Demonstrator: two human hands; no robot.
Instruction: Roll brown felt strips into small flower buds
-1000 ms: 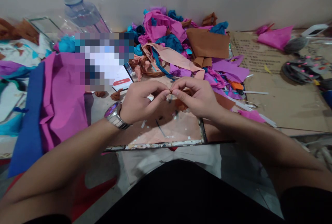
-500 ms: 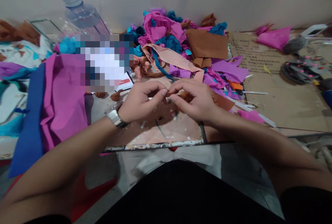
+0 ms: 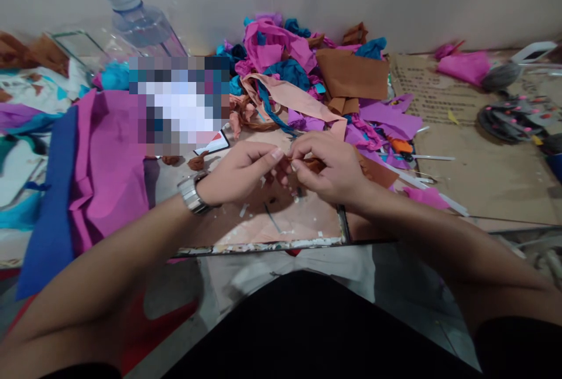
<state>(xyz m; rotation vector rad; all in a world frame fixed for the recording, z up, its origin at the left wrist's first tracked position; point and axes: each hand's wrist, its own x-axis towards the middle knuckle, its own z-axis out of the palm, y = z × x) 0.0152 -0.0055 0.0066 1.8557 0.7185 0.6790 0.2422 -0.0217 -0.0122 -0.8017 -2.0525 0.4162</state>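
Observation:
Over the middle of the table my hands work fingertip to fingertip. My left hand (image 3: 246, 171), with a metal-band watch (image 3: 192, 194) at its wrist, is closed in a pinch on the thin end of a piece of brown crepe paper. My right hand (image 3: 332, 165) is closed too, its thumb and forefinger pinching the same brown crepe paper (image 3: 314, 164). Most of that paper is hidden inside the right hand. Left of my hands, small brown twisted paper pieces (image 3: 198, 161) lie on the table.
A heap of crumpled pink, blue and brown paper (image 3: 281, 45) lies behind my hands. At the left are a tilted clear bottle (image 3: 144, 27) and pink and blue sheets (image 3: 109, 162). Flat cardboard (image 3: 478, 174) on the right bears a dark pincushion-like object (image 3: 504, 121). White sticks (image 3: 439, 194) stick out nearby.
My hands have drawn slightly apart, the left moving a little left and the right a little right. The lower fingers of my left hand show more now.

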